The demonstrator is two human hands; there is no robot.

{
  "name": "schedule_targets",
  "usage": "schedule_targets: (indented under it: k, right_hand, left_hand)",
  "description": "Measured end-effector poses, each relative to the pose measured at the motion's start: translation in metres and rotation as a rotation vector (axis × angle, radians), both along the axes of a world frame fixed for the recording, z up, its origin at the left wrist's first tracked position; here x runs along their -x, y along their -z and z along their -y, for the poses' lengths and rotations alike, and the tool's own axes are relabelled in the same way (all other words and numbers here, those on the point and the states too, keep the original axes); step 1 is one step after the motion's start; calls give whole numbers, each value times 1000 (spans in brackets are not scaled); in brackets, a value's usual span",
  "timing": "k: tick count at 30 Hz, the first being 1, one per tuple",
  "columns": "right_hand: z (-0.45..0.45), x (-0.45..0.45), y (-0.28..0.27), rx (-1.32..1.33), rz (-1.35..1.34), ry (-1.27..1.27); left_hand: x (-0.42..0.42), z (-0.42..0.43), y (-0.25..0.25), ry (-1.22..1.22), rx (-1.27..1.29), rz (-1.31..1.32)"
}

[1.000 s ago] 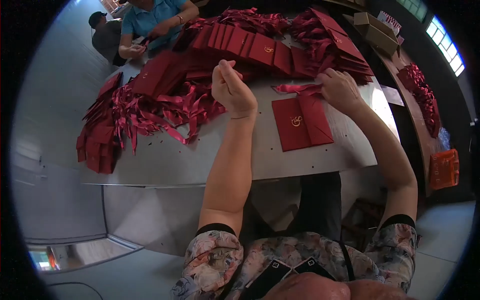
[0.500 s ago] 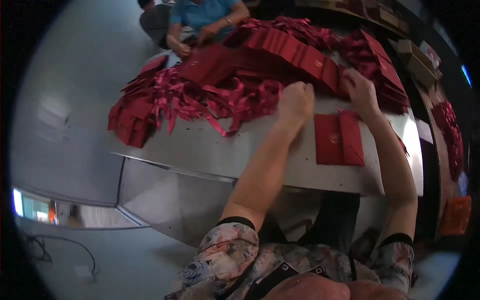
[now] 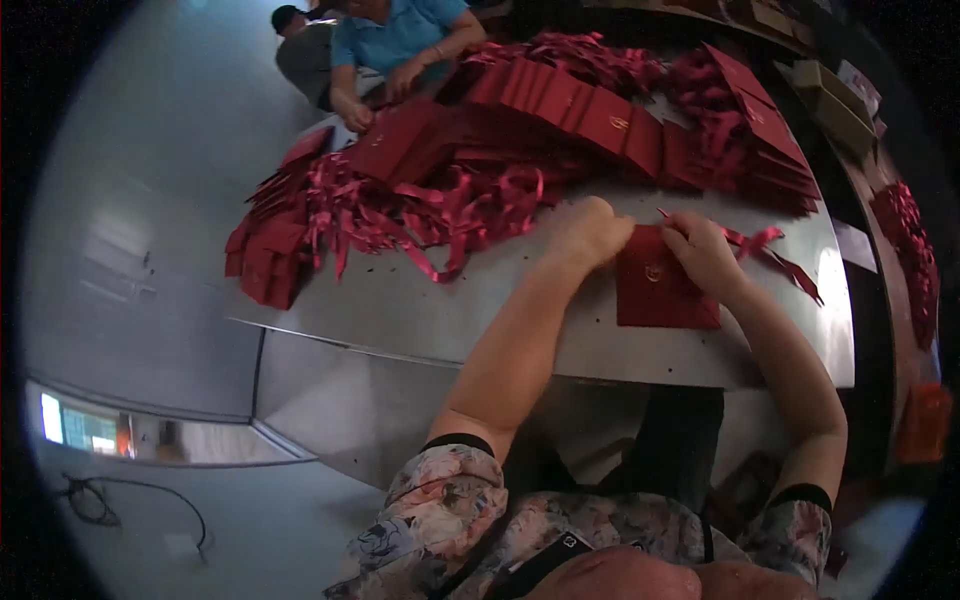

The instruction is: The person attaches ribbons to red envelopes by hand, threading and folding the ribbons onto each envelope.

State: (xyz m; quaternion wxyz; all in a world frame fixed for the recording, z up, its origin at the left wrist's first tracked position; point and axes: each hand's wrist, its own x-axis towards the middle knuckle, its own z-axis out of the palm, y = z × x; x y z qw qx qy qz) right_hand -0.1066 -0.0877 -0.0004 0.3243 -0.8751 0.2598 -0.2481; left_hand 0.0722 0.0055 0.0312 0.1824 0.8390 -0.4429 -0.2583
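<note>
A flat red gift bag (image 3: pixel 650 295) with a gold mark lies on the table in front of me. Held closed at its upper left corner is my left hand (image 3: pixel 592 236); what its fingers pinch is hidden and a little blurred. My right hand (image 3: pixel 703 252) grips the bag's upper right part, thumb and fingers bent over the top edge. A thin red tip sticks up between the hands. Beyond my right hand, a loose red ribbon (image 3: pixel 765 242) trails over the table.
A long row of red bags (image 3: pixel 560 105) and heaped ribbons (image 3: pixel 470 215) cover the far side of the metal table (image 3: pixel 450 325). More bags are stacked at the left (image 3: pixel 270 265) and right (image 3: pixel 770 140). Across the table, a person in a blue shirt (image 3: pixel 400 40) handles bags.
My right hand has come down from the row of bags onto the bag before me. My left hand has lowered to its corner. A ribbon now shows at the right.
</note>
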Motion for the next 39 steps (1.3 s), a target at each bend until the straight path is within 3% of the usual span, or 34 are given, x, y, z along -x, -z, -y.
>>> schedule_targets:
  k: [3,8,12,14,19,24,25,26,31,33,39]
  right_hand:
    - [1,-14,-4,-144,-65,25]
    - [-9,-24,14,-85,140,87]
    - [-15,-16,12,-78,160,103]
    - [-16,-17,12,1,277,59]
    - [-17,-11,4,-59,240,26]
    - [-15,-7,1,-82,200,-10]
    - [-14,-7,2,7,237,-12]
    - [-14,-7,2,96,273,-13]
    - [-12,-3,-1,19,178,6]
    - [-11,-1,-5,-15,140,6]
    - [-7,-3,-1,85,204,1]
  left_hand:
    - [-1,0,-1,-21,51,65]
    - [-12,4,28,-95,519,-121]
    - [-6,-5,7,-214,528,-809]
    - [-6,-5,4,-229,480,-812]
    - [2,-5,1,-242,476,-797]
    - [-16,2,17,-207,365,-955]
    - [-17,2,20,-207,363,-953]
    - [-17,3,24,-224,389,-999]
    - [11,1,17,-333,541,-1039]
    - [11,1,16,-417,514,-1239]
    - [13,4,20,-430,505,-1498]
